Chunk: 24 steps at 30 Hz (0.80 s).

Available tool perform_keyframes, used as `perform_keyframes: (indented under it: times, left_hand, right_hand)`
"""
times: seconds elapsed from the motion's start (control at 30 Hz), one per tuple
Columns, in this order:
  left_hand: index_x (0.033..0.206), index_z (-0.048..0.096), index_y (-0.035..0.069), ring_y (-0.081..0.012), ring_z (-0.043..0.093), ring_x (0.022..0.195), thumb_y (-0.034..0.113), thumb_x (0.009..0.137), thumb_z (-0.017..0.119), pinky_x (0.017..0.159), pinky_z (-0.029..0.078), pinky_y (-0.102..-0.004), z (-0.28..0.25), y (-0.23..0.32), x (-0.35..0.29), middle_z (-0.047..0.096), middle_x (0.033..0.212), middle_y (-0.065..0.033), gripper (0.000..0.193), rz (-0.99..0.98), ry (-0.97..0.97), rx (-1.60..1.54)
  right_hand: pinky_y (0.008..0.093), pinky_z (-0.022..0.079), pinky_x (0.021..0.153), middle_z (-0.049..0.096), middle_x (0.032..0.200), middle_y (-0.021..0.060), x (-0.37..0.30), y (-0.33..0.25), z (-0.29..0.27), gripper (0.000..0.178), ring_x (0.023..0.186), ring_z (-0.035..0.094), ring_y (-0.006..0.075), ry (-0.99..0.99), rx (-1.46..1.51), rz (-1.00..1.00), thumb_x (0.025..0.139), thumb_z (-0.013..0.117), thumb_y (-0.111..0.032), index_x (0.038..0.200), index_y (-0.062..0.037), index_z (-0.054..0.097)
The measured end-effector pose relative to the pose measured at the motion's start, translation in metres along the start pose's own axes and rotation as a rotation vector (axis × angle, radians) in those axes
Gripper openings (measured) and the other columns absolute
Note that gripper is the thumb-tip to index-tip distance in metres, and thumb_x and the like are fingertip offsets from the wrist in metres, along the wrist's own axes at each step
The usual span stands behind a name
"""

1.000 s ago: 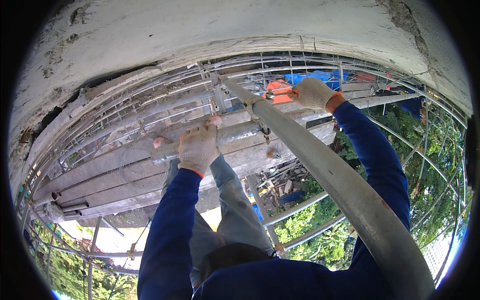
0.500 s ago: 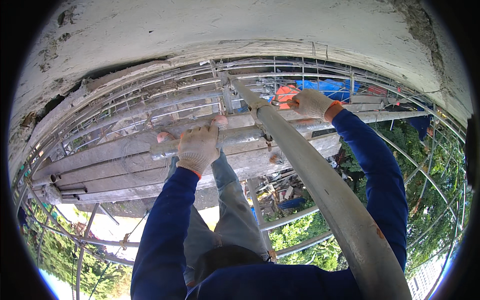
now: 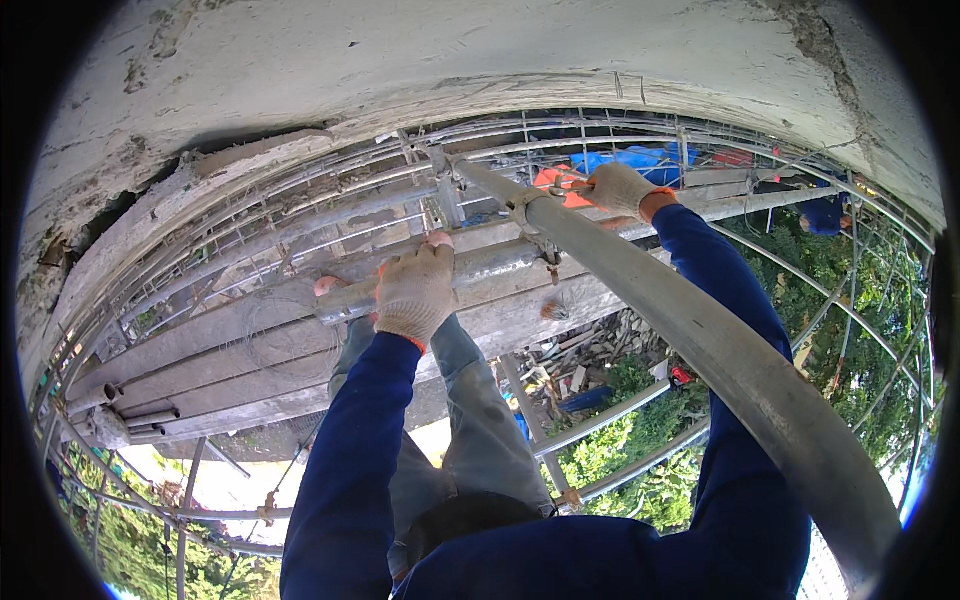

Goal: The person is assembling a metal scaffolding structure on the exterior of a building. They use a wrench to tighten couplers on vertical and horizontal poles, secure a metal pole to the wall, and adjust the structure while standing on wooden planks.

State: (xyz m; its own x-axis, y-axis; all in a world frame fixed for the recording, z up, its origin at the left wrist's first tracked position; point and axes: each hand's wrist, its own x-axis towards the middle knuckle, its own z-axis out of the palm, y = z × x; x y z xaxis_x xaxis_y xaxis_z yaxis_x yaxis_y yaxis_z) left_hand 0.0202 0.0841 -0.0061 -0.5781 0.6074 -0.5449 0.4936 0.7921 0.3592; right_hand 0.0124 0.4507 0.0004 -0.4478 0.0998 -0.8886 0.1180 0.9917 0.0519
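Observation:
My left hand [image 3: 417, 292], in a pale knit glove, is wrapped over a grey horizontal scaffold pipe [image 3: 492, 263] close to its left end. A long thick pipe [image 3: 690, 335] crosses it and runs down to the lower right. One coupler [image 3: 522, 203] sits on the long pipe; another clamp [image 3: 551, 258] is at the crossing. To the right of that pipe, my gloved right hand [image 3: 622, 190] is closed around a small metal tool [image 3: 562, 190], wrench-like, whose end points at the coupler. Its handle is mostly hidden by the fingers.
Grey planks [image 3: 225, 375] lie under the pipes, with loose wire coils [image 3: 290, 335] on them. A concrete wall [image 3: 480, 50] overhangs the far side. Scaffold rails [image 3: 620, 425] surround me, with rubble [image 3: 580, 360], greenery and an orange sheet [image 3: 556, 182] beyond.
The view has shifted, so the long pipe slants more to the right. My left hand stays on the horizontal pipe; my right hand keeps hold of the metal tool by the coupler.

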Motion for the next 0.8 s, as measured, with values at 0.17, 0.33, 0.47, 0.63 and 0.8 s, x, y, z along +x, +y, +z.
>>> perform_keyframes:
  times: [0.17, 0.33, 0.47, 0.63, 0.8]
  left_hand:
    - [0.120, 0.065, 0.015, -0.0299, 0.070, 0.104, 0.024, 0.076, 0.075, 0.090, 0.054, -0.0441, 0.007, -0.006, -0.001, 0.072, 0.105, -0.0097, 0.046, 0.084, 0.024, -0.028]
    - [0.117, 0.065, 0.011, -0.0287, 0.071, 0.101, 0.020, 0.079, 0.070, 0.087, 0.054, -0.0435, 0.005, -0.005, -0.006, 0.072, 0.107, -0.0118, 0.040, 0.092, 0.030, -0.009]
    - [0.112, 0.066, 0.006, -0.0273, 0.071, 0.099, 0.017, 0.081, 0.067, 0.084, 0.055, -0.0413, 0.002, -0.008, -0.002, 0.071, 0.111, -0.0124, 0.033, 0.118, 0.108, -0.025]
    - [0.114, 0.067, 0.011, -0.0266, 0.070, 0.101, 0.026, 0.072, 0.078, 0.087, 0.055, -0.0408, 0.005, -0.005, -0.001, 0.072, 0.105, -0.0075, 0.046, 0.062, 0.121, 0.006]
    - [0.115, 0.066, 0.011, -0.0272, 0.070, 0.102, 0.027, 0.076, 0.077, 0.089, 0.055, -0.0417, 0.001, 0.000, -0.001, 0.072, 0.105, -0.0077, 0.043, 0.029, 0.035, 0.002]
  right_hand:
    - [0.0508, 0.055, 0.078, 0.073, 0.092, 0.0235, -0.047, -0.021, -0.025, 0.043, 0.088, 0.072, 0.0407, -0.058, -0.123, 0.104, 0.094, 0.054, -0.040, 0.096, -0.0034, 0.077]
    - [0.0495, 0.057, 0.075, 0.073, 0.091, 0.0231, -0.060, -0.025, -0.042, 0.042, 0.085, 0.073, 0.0399, 0.077, -0.172, 0.130, 0.094, 0.053, -0.040, 0.093, -0.0065, 0.078]
    - [0.0502, 0.057, 0.074, 0.074, 0.088, 0.0196, -0.051, -0.008, -0.057, 0.046, 0.082, 0.073, 0.0383, 0.222, -0.194, 0.170, 0.098, 0.050, -0.043, 0.091, -0.0062, 0.077]
    - [0.0500, 0.057, 0.073, 0.074, 0.084, 0.0185, -0.039, 0.002, -0.039, 0.049, 0.081, 0.072, 0.0376, 0.119, -0.253, -0.020, 0.099, 0.050, -0.045, 0.090, -0.0054, 0.076]
    - [0.0505, 0.055, 0.071, 0.072, 0.081, 0.0203, -0.024, 0.013, -0.021, 0.049, 0.078, 0.071, 0.0401, 0.072, -0.146, -0.163, 0.100, 0.049, -0.045, 0.088, -0.0053, 0.075]
